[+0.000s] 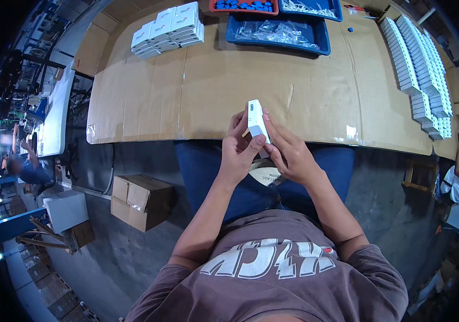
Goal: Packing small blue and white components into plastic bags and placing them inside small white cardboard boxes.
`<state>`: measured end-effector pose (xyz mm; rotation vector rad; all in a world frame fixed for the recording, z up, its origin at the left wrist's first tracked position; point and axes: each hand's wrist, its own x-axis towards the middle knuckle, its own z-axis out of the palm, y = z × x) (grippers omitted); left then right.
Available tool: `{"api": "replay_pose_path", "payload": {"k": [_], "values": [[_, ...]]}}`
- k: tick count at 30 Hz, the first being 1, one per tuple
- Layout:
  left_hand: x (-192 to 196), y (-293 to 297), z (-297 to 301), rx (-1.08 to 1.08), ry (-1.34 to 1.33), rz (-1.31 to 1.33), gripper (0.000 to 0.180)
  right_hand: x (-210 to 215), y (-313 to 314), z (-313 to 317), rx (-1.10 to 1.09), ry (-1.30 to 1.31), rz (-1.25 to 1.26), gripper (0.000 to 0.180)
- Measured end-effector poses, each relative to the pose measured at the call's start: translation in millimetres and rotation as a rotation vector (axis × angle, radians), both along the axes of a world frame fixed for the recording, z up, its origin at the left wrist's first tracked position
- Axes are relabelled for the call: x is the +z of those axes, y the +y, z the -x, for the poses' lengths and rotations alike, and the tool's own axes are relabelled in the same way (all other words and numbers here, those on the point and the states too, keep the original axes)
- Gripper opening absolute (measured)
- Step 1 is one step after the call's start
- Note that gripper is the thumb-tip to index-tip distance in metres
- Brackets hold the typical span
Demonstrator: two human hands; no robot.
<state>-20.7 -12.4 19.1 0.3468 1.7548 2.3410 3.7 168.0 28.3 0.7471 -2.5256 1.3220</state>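
A small white box (pixel 256 119) is held up on edge between my two hands, just over the near edge of the cardboard-covered table (pixel 218 91). My left hand (pixel 239 147) closes on its left side, the thumb at its lower end. My right hand (pixel 289 150) grips it from the right, fingers along that side and thumb near the bottom. A narrow printed face of the box points up toward me. Its other faces are hidden by my fingers.
Stacked white boxes (pixel 167 29) stand at the table's far left, with long rows of similar boxes (pixel 420 72) at the right. A blue tray (pixel 323 45) of clear plastic bags lies at the back, below a red tray (pixel 224 9). A carton (pixel 138 201) sits on the floor. Other people are at both sides.
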Motion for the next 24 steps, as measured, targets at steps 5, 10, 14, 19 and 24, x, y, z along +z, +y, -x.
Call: {"api": "replay_pose_path", "payload": {"k": [5,10,14,19,24], "values": [[0,1,-3,-0.001,-0.019,-0.011,0.068,-1,-3,-4,-0.010,-0.004,-0.026,0.063],[-4,-2,-6,-0.027,-0.070,0.004,0.069,2,2,-5,0.002,-0.048,-0.037,0.061],[-4,5,-9,0.021,-0.043,-0.043,0.074,2,0,-3,0.027,-0.073,0.033,0.059],[2,16,-5,0.146,0.140,-0.041,0.092,2,-6,-2,-0.052,-0.238,0.487,0.049],[-10,11,-1,0.128,0.459,0.369,0.100,27,-21,-2,-0.145,-0.847,0.778,0.049]]}}
